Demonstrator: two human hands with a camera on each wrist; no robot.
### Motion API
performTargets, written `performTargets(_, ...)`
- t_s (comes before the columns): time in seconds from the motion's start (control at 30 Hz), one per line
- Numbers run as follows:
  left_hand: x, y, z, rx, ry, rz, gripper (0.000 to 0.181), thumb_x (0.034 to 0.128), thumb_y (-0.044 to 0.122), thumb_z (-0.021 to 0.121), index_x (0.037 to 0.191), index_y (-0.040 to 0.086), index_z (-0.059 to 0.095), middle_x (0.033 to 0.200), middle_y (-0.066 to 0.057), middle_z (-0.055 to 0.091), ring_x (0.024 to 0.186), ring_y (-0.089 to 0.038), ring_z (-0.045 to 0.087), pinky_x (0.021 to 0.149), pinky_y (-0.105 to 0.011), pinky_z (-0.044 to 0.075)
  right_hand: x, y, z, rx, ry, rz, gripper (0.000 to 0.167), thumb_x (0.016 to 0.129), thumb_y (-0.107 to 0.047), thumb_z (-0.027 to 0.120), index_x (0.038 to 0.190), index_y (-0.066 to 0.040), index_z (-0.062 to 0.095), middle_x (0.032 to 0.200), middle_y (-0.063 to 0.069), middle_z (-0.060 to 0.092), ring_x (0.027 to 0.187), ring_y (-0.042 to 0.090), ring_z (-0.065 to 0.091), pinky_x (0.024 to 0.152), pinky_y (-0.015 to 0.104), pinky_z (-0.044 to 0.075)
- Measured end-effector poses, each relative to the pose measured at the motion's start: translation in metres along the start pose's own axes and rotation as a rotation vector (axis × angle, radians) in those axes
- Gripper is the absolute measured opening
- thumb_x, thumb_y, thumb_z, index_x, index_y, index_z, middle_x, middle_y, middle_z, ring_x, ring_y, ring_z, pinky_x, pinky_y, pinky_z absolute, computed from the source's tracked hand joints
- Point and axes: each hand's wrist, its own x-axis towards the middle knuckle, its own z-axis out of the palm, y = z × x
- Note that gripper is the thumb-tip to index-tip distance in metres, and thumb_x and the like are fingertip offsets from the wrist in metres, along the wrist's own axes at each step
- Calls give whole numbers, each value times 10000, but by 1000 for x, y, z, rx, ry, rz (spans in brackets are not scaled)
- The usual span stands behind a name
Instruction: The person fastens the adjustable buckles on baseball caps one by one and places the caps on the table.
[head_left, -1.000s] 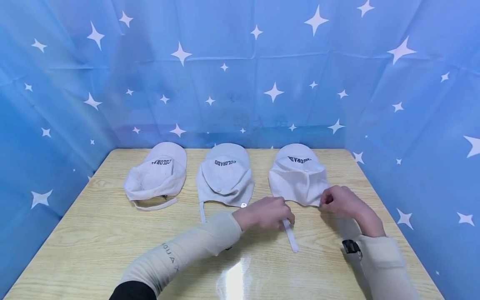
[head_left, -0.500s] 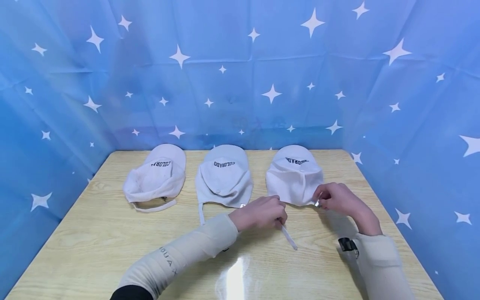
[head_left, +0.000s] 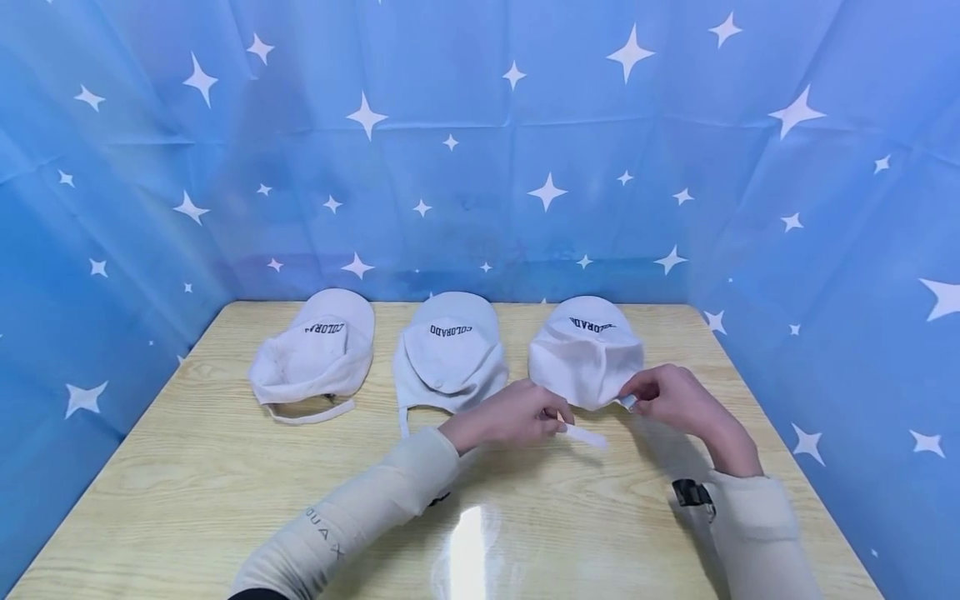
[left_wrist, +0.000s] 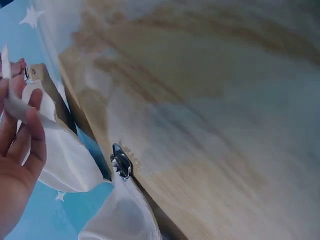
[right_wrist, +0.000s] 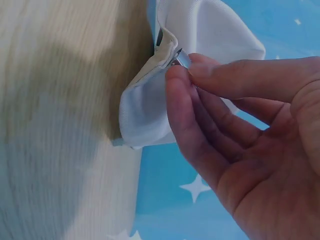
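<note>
A soft, creased white fabric cap (head_left: 577, 367) lies rightmost on the wood-grained worktop (head_left: 225, 500). The left hand (head_left: 517, 414) holds its flat, ribbon-like strap (head_left: 587, 437) between narrowed fingers; the right hand (head_left: 678, 406) pinches the shiny metal clasp (right_wrist: 183, 59) at the hem. Alongside: a middle cap (head_left: 450, 350) and a left cap (head_left: 311, 354), similarly round-brimmed.

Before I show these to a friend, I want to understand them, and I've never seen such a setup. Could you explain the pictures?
There's no machine here, just a person's two bare hands. The widest picture comes from a camera on the head, looking down; the others come from a camera on each wrist. Three pale caps lie in a row on a wooden table. The left hand holds a pale strap; the right hand pinches a metal clasp on the rightmost cap.
</note>
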Motion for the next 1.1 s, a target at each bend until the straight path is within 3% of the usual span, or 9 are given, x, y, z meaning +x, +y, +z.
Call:
performTargets(0.13, -1, 0, -5, -82, 82, -40, 107, 977, 309, 725, 940, 221, 772, 782, 119, 757, 625, 32, 528, 652, -154, 416, 1, -4, 1, 12, 6, -23, 206, 807, 46, 744, 992, -31, 791, 870, 73, 767, 769, 108, 662, 637, 239, 513)
performTargets(0.23, -1, -1, -7, -115, 130, -59, 134, 985, 303, 715, 893, 208, 740, 778, 77, 762, 617, 17, 526, 617, -163, 406, 2, -5, 1, 19, 12, -33, 202, 806, 54, 750, 987, -28, 789, 863, 75, 769, 762, 107, 666, 627, 233, 512)
performTargets(0.4, 0, 1, -9, -184, 181, -95, 107, 1006, 245, 684, 973, 174, 757, 804, 76, 768, 682, 14, 624, 622, -154, 440, 1, -8, 0, 26, 28, -46, 168, 826, 23, 769, 977, -45, 792, 837, 63, 762, 768, 110, 674, 635, 234, 512)
performTargets(0.57, 1, 2, -10, -238, 261, -147, 140, 1002, 229, 690, 1006, 136, 794, 748, 95, 731, 653, 37, 601, 609, -152, 436, 2, -10, 2, 83, 44, -89, 140, 861, 11, 768, 992, -35, 778, 810, 42, 749, 730, 109, 673, 627, 235, 504)
performTargets(0.7, 0, 3, -13, -309, 314, -181, 147, 996, 219, 698, 979, 114, 800, 758, 38, 747, 655, -2, 612, 595, -167, 431, 3, -10, 4, 108, 67, -113, 121, 887, -3, 760, 1003, -37, 760, 824, 30, 742, 739, 158, 688, 641, 236, 518)
performTargets(0.9, 1, 3, -17, -368, 366, -223, 168, 1002, 243, 693, 936, 123, 790, 787, -39, 761, 683, -73, 660, 608, -199, 458, 4, -13, 6, 123, 95, -85, 122, 913, -16, 734, 1028, -49, 763, 865, 52, 764, 776, 193, 711, 661, 245, 544)
performTargets(1.1, 3, 5, -18, -366, 368, -254, 172, 1006, 263, 687, 931, 143, 785, 764, 10, 743, 680, -62, 648, 614, -206, 461, 5, -15, 7, 237, 127, -41, 158, 923, -7, 734, 1077, -11, 767, 955, 138, 785, 809, 155, 737, 701, 283, 591)
